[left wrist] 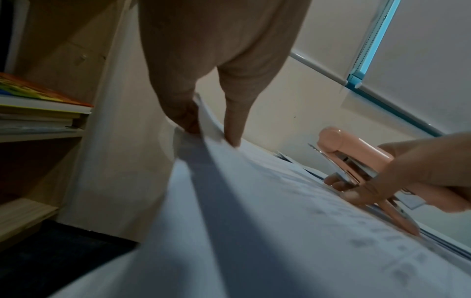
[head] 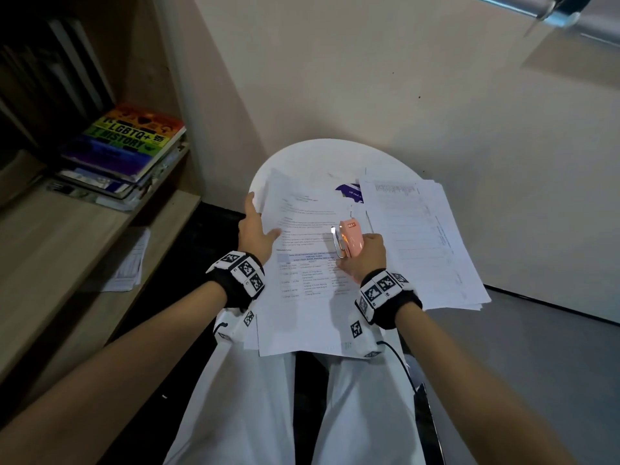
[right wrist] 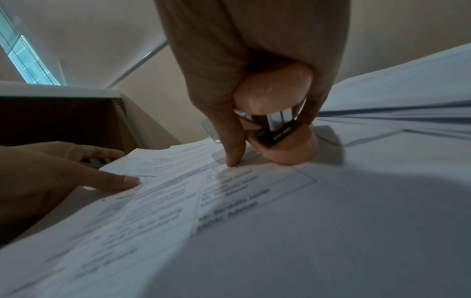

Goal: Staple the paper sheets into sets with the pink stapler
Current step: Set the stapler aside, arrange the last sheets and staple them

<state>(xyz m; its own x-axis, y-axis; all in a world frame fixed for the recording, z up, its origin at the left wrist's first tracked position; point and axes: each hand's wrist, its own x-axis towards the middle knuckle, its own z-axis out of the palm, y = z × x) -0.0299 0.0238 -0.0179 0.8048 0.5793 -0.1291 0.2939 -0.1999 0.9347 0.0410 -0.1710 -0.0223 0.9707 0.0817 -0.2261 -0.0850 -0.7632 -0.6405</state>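
Observation:
A set of printed paper sheets (head: 302,243) lies across a small round white table (head: 322,156). My left hand (head: 256,223) pinches the set's left edge; in the left wrist view the sheets (left wrist: 254,201) pass between thumb and fingers, and that edge is lifted. My right hand (head: 365,255) grips the pink stapler (head: 350,238) over the sheets' right side. In the right wrist view the stapler (right wrist: 275,90) points down at the page, and one fingertip (right wrist: 233,159) of that hand touches the paper. No sheet sits between the stapler's jaws.
A second, thicker pile of papers (head: 422,236) lies on the table's right side, overhanging its edge. A purple-printed sheet (head: 349,191) peeks out at the back. Wooden shelves with stacked books (head: 127,146) and a loose sheet (head: 131,263) stand at left. A wall is close behind.

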